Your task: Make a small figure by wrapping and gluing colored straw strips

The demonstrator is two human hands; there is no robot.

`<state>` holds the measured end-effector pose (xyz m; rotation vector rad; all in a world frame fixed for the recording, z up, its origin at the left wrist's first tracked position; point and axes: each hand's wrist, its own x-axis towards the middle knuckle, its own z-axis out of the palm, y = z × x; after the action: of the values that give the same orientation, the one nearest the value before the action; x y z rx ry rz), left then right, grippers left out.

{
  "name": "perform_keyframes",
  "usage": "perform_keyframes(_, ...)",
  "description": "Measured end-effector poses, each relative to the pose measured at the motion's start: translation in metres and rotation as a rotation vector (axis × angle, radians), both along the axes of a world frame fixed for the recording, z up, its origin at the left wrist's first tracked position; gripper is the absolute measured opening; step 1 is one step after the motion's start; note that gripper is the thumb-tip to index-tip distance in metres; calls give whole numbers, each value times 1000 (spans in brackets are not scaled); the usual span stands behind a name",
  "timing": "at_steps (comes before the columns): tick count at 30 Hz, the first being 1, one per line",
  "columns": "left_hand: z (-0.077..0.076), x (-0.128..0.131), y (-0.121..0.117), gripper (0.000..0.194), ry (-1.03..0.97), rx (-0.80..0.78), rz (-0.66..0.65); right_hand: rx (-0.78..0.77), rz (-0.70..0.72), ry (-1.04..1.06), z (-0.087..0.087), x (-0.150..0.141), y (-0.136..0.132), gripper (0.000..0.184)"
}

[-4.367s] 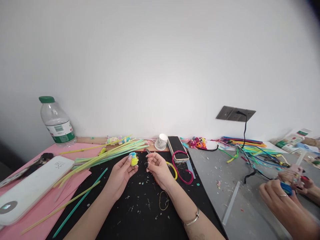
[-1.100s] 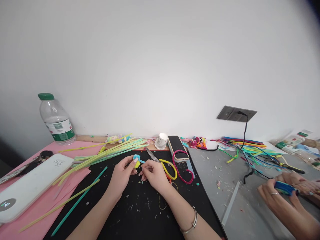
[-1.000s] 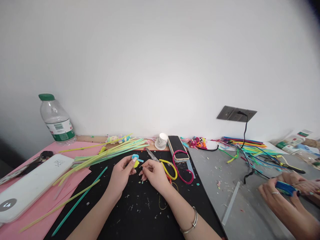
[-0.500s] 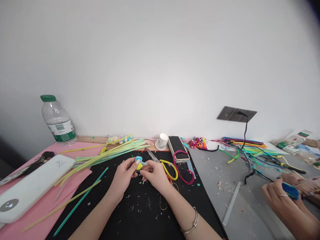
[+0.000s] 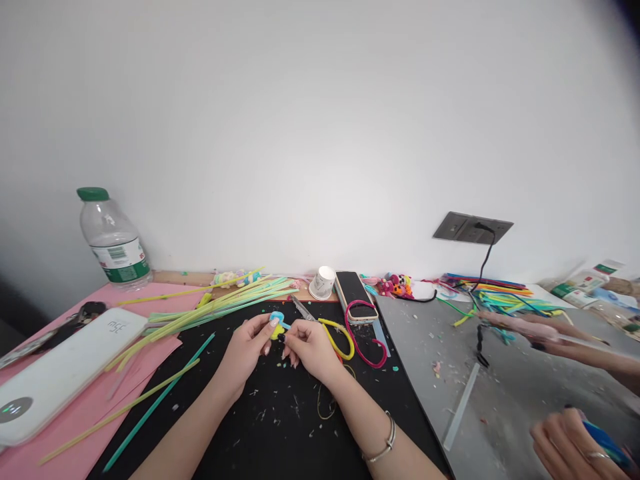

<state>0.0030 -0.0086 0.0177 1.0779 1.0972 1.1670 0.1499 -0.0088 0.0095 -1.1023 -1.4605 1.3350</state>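
A small yellow and blue fuzzy figure (image 5: 277, 325) is held between both my hands above the black mat (image 5: 280, 413). My left hand (image 5: 245, 350) pinches it from the left, fingers closed round it. Touching the same figure from the right, my right hand (image 5: 310, 347) has its fingertips pressed against it. A bracelet (image 5: 383, 440) sits on my right wrist. Scissors with yellow handles (image 5: 325, 327) lie just behind my right hand.
Long yellow and green sticks (image 5: 215, 307) spread over pink paper (image 5: 75, 400) at left, beside a white case (image 5: 55, 373) and a water bottle (image 5: 113, 243). A paper cup (image 5: 323, 282), a phone (image 5: 355, 297) and coloured sticks (image 5: 500, 293) lie further back. Another person's hands (image 5: 575, 447) work at right.
My hands have come together on the figure. At right the other person's one hand reached far left over the grey table while the other dropped toward the bottom corner.
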Motion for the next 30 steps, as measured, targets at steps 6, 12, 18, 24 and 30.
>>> perform_keyframes(6,1,-2,1,32,-323,-108,18,16,-135,32,0,2,2,28)
perform_keyframes(12,1,-4,3,21,-551,-220,6,254,-218,-258,1,4,0,28)
perform_keyframes(18,2,-6,5,15,-524,-237,45,477,-213,-342,11,3,-4,28)
perform_keyframes(24,4,-5,3,13,-626,-219,-55,478,-321,-369,11,4,-5,20)
perform_keyframes(30,5,-3,-2,18,-565,-226,-118,496,-290,-330,18,4,-10,18)
